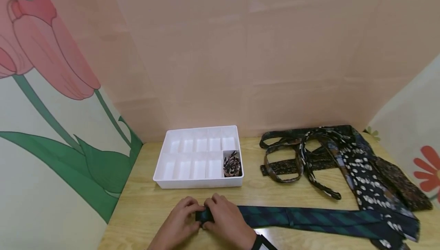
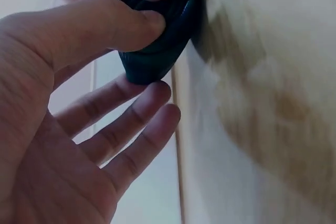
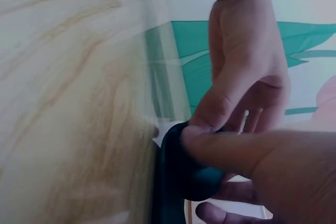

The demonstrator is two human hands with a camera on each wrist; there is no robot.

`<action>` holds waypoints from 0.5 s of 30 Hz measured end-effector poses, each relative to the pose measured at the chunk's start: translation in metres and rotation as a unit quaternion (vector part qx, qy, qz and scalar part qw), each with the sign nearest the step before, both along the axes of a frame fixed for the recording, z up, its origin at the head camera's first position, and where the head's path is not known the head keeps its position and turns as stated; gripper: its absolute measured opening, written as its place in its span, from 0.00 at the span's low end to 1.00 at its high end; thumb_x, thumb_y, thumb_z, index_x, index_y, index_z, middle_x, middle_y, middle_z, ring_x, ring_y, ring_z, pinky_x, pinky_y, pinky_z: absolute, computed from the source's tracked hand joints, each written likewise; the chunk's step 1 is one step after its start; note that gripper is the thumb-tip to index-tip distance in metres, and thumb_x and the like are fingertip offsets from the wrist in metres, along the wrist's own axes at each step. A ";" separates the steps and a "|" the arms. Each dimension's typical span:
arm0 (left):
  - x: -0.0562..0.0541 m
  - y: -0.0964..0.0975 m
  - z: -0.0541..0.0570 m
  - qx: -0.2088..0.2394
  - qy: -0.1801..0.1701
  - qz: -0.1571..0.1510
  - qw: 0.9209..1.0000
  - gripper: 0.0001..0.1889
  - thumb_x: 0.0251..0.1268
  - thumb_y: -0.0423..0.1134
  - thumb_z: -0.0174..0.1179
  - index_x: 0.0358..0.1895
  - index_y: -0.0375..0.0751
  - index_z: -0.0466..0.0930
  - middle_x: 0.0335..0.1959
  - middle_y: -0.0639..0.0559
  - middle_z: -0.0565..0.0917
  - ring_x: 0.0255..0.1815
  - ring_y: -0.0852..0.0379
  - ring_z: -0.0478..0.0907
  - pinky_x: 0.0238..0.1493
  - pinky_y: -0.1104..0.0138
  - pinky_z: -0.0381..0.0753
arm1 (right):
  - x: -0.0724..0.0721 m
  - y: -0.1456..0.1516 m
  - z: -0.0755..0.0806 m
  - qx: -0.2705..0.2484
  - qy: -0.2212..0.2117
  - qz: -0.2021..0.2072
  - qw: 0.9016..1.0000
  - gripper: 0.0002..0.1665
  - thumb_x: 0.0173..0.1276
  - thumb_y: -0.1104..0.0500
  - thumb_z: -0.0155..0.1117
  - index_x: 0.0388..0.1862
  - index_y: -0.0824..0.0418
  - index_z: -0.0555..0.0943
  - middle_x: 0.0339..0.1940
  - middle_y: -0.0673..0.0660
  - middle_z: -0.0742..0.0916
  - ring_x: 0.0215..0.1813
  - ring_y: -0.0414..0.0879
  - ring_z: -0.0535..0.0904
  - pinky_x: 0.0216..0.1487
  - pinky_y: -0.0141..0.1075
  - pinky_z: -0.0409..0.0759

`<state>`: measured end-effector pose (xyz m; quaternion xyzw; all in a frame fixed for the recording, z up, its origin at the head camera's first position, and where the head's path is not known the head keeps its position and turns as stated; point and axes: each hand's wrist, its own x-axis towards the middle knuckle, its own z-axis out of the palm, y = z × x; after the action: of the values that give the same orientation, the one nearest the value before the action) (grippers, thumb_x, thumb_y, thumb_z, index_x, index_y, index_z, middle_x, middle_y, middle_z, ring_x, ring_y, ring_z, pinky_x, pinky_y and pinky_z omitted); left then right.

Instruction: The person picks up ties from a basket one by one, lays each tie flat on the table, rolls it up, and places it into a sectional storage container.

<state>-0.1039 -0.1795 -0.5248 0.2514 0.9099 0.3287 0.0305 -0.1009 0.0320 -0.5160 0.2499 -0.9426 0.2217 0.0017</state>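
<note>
A dark green and navy necktie [image 1: 316, 220] lies stretched along the front of the table, its left end wound into a roll [image 2: 152, 59]. My left hand [image 1: 182, 219] pinches the roll from the left, thumb on its side and several fingers spread below in the left wrist view. From the other side my right hand [image 1: 228, 219] grips the same roll, its thumb close to the left thumb in the right wrist view. The flat length of tie runs off to the right, over the ends of other ties. Fingers partly hide the roll.
Behind the hands stands a white divided tray [image 1: 197, 183]; a rolled patterned tie [image 1: 232, 166] sits in its front right compartment. Several dark patterned ties [image 1: 364, 177] lie in a loose heap at the right. A beige wall [image 1: 206, 70] rises behind the wooden table [image 1: 130, 204].
</note>
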 end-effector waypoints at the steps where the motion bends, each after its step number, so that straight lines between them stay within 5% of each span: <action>1: 0.000 0.000 0.000 -0.006 0.002 -0.001 1.000 0.19 0.62 0.33 0.75 0.55 0.55 0.89 0.51 0.61 0.80 0.50 0.63 0.75 0.50 0.66 0.82 | 0.000 0.001 0.000 0.001 -0.002 0.002 1.000 0.26 0.61 0.45 0.83 0.54 0.52 0.84 0.41 0.46 0.81 0.41 0.39 0.76 0.37 0.34 0.78; 8: 0.001 0.002 -0.004 0.007 -0.030 0.018 0.999 0.22 0.60 0.31 0.76 0.54 0.56 0.82 0.55 0.60 0.77 0.56 0.60 0.78 0.60 0.62 0.84 | -0.001 0.011 0.000 0.050 -0.050 0.024 0.997 0.32 0.63 0.41 0.81 0.61 0.51 0.83 0.50 0.47 0.83 0.50 0.43 0.76 0.52 0.42 0.80; 15: 0.000 -0.002 -0.008 0.036 -0.036 0.014 0.999 0.23 0.58 0.26 0.74 0.51 0.52 0.77 0.55 0.56 0.80 0.55 0.60 0.79 0.56 0.64 0.84 | -0.003 0.024 -0.002 0.022 0.000 0.048 0.999 0.21 0.65 0.48 0.80 0.55 0.50 0.86 0.47 0.47 0.83 0.46 0.42 0.73 0.47 0.38 0.76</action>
<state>-0.1034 -0.1819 -0.5330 0.2274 0.8993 0.3703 0.0496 -0.1034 0.0558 -0.5179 0.2952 -0.9341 0.2004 -0.0147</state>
